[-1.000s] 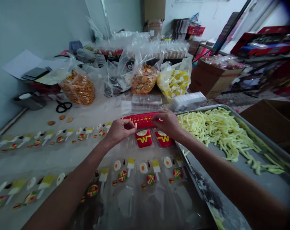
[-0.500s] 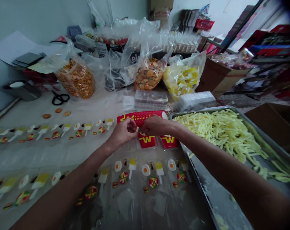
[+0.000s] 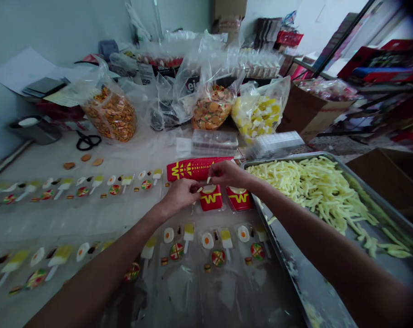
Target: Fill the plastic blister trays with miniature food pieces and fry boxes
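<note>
We see a plain, pale blue-green wall [image 3: 66, 27] rising on the left, close beside a wide, pale tabletop [image 3: 138, 157], and beyond it a lighter, bluish-white back wall [image 3: 318, 18] with a tall cardboard box [image 3: 230, 10] in front. To our right stands a dark-framed rack [image 3: 344, 38], its upper parts slanting in our view, and below it we make out a strip of speckled floor [image 3: 348, 146]. The light reaches us cool and dim, brightest toward the upper right, where we cannot tell whether the pale, blurred area is a window.
</note>
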Available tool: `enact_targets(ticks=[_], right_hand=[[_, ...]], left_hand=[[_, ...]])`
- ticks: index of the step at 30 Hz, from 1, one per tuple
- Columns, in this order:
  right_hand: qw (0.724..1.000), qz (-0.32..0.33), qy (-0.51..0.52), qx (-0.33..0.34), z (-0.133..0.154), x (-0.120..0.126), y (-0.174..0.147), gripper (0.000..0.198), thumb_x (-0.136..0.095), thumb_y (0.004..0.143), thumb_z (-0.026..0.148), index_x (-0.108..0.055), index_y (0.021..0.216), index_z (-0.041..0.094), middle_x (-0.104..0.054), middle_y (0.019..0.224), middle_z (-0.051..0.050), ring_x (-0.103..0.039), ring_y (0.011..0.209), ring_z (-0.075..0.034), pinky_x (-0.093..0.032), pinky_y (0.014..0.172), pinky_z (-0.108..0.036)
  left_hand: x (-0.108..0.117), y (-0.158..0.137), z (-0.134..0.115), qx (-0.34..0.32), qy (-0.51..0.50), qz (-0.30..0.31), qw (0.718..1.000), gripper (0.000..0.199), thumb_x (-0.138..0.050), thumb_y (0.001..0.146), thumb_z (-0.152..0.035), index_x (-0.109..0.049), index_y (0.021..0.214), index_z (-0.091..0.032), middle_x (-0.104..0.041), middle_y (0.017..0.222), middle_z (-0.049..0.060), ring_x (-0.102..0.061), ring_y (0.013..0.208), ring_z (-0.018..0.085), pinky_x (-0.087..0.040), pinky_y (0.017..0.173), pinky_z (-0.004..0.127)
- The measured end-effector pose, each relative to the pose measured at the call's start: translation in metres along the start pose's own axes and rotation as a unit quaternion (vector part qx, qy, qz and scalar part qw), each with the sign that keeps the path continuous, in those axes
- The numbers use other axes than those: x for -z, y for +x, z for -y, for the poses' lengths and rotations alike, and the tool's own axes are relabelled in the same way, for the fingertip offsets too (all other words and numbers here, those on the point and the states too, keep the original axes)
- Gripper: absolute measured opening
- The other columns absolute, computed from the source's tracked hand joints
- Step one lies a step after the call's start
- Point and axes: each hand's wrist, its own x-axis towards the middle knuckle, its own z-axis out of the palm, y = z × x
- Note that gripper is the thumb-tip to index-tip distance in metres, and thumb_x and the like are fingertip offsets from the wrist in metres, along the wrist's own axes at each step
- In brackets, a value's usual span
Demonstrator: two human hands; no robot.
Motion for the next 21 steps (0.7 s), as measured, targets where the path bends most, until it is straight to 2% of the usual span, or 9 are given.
enact_targets(ticks=[3, 5, 9, 12, 15, 18, 21], right_hand=[[0.991, 0.002, 0.132, -0.025, -0.004, 0.003, -0.003, 0.012, -0.058, 0.072, 0.026, -0.062, 0.078, 0.016, -0.058, 0.062, 0.006, -0.047, 0.054, -0.010, -0.032, 0.052, -0.020], [0.990, 0.009, 0.131, -0.042, -0.002, 0.003, -0.003, 0.013, -0.061, 0.071, 0.027, -0.063, 0.077, 0.016, -0.059, 0.061, 0.006, -0.048, 0.053, -0.010, -0.032, 0.051, -0.020], [0.995, 0.057, -0.058, -0.063, 0.016, 0.000, 0.002, 0.014, -0.068, 0.072, 0.023, -0.078, 0.080, 0.016, -0.063, 0.062, 0.003, -0.053, 0.058, -0.011, -0.031, 0.054, -0.022], [0.967, 0.095, -0.223, -0.081, 0.033, -0.006, 0.010, 0.012, -0.075, 0.073, 0.026, -0.081, 0.079, 0.018, -0.062, 0.059, 0.000, -0.054, 0.059, -0.014, -0.029, 0.055, -0.025], [0.943, 0.106, -0.304, -0.083, 0.041, -0.012, 0.018, 0.012, -0.080, 0.070, 0.029, -0.080, 0.074, 0.018, -0.064, 0.061, -0.003, -0.055, 0.059, -0.016, -0.030, 0.055, -0.027], [0.953, 0.092, -0.276, -0.087, 0.039, -0.013, 0.019, 0.011, -0.081, 0.066, 0.027, -0.077, 0.071, 0.018, -0.060, 0.057, -0.001, -0.052, 0.057, -0.015, -0.029, 0.054, -0.027], [0.985, 0.026, -0.105, -0.133, 0.030, -0.009, 0.009, 0.009, -0.075, 0.068, 0.025, -0.073, 0.066, 0.017, -0.053, 0.051, 0.004, -0.046, 0.052, -0.011, -0.028, 0.052, -0.025]], left_hand=[[0.000, 0.004, 0.004, 0.005, -0.018, 0.008, 1.000, 0.030, -0.064, 0.074, -0.026, -0.079, 0.099, -0.018, -0.071, 0.073, 0.002, -0.060, 0.064, 0.016, -0.036, 0.055, 0.024], [0.002, 0.006, 0.002, 0.007, -0.017, 0.015, 1.000, 0.027, -0.064, 0.077, -0.029, -0.080, 0.096, -0.018, -0.072, 0.073, 0.003, -0.060, 0.064, 0.016, -0.036, 0.055, 0.025], [0.006, 0.008, -0.006, 0.003, 0.005, 0.009, 1.000, 0.025, -0.061, 0.081, -0.032, -0.080, 0.090, -0.018, -0.073, 0.075, 0.005, -0.062, 0.068, 0.018, -0.035, 0.056, 0.026], [0.005, 0.009, -0.009, -0.003, 0.007, 0.008, 1.000, 0.018, -0.065, 0.078, -0.031, -0.077, 0.078, -0.018, -0.070, 0.068, 0.003, -0.060, 0.065, 0.017, -0.033, 0.055, 0.025], [0.003, 0.007, -0.009, -0.003, 0.007, 0.022, 1.000, 0.012, -0.068, 0.073, -0.028, -0.072, 0.067, -0.018, -0.064, 0.062, 0.001, -0.055, 0.061, 0.015, -0.031, 0.054, 0.025], [0.001, 0.005, -0.011, 0.006, 0.011, 0.016, 1.000, 0.010, -0.067, 0.073, -0.025, -0.073, 0.070, -0.018, -0.066, 0.063, 0.002, -0.056, 0.062, 0.016, -0.032, 0.054, 0.025], [0.002, 0.004, -0.011, 0.014, -0.016, 0.010, 1.000, 0.015, -0.070, 0.071, -0.024, -0.077, 0.083, -0.018, -0.068, 0.068, 0.002, -0.059, 0.063, 0.016, -0.035, 0.055, 0.025]])
